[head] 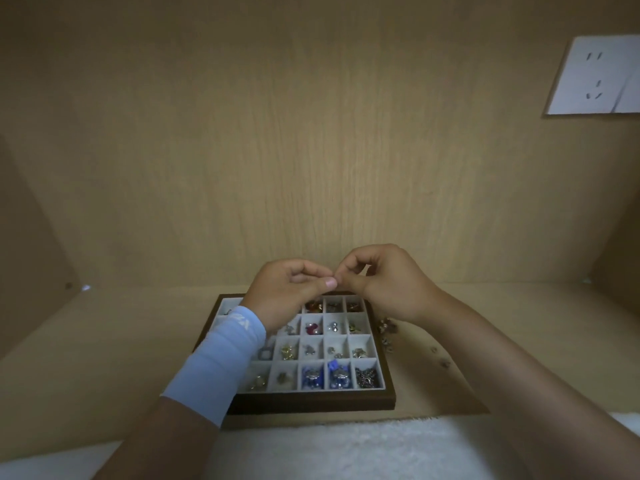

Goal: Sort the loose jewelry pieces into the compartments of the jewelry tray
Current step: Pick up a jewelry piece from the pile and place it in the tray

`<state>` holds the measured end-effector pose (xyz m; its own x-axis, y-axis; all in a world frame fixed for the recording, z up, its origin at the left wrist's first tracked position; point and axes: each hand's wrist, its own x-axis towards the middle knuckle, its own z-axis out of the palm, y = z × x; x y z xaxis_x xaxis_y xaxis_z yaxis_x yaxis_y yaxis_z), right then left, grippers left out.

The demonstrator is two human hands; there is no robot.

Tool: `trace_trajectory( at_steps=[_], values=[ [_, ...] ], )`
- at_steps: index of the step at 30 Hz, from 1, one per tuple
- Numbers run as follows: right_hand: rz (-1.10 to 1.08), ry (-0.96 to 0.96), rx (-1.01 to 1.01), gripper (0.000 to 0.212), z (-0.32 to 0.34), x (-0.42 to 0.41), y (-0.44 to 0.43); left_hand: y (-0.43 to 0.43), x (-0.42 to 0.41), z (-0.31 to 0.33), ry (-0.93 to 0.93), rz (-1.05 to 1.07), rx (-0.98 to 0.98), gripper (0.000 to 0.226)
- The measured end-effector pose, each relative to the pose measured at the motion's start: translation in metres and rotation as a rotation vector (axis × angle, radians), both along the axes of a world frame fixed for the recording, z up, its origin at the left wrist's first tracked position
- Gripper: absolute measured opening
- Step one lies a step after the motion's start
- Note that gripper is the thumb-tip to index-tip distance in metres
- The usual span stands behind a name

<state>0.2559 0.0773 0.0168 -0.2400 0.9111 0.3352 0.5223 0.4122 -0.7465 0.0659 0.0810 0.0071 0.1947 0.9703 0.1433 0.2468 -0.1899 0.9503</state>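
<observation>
Jewelry tray (313,400): one. Left hand (289,292), right hand (388,282) above; fingertips pinched together, held piece indiscernible.

The left hand (289,289) and right hand (388,284) meet fingertip to fingertip above the tray (313,401); whatever is pinched between them is too small to make out. The left forearm and its pale blue sleeve (214,362) cover the tray's left columns, so those compartments' contents cannot be read. The left hand hides part of the back row. The loose pieces (388,332) right of the tray are blurred, and the right wrist partly covers them. The white socket plate (595,76) is cut off by the right edge. The white towel (346,448) runs off the bottom edge.
</observation>
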Motion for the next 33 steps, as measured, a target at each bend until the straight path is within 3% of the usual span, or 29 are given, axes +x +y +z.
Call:
trace_trajectory(
  at_steps=[12,16,24,33],
  values=[
    [0.081,-0.026,0.059,0.003,0.002,-0.067,0.019,0.013,-0.066,0.003,-0.016,0.086,-0.031,0.007],
    [0.104,-0.110,-0.001,0.005,0.001,-0.078,0.027,0.017,-0.081,0.002,0.101,0.032,-0.024,0.007],
    [0.137,-0.572,-0.041,0.009,0.000,-0.092,0.036,0.022,-0.090,-0.010,0.433,0.064,0.081,0.007],
    [-0.012,-0.596,-0.100,0.010,0.007,-0.065,0.034,0.018,-0.064,-0.016,0.800,-0.094,0.220,0.009]
  ],
)
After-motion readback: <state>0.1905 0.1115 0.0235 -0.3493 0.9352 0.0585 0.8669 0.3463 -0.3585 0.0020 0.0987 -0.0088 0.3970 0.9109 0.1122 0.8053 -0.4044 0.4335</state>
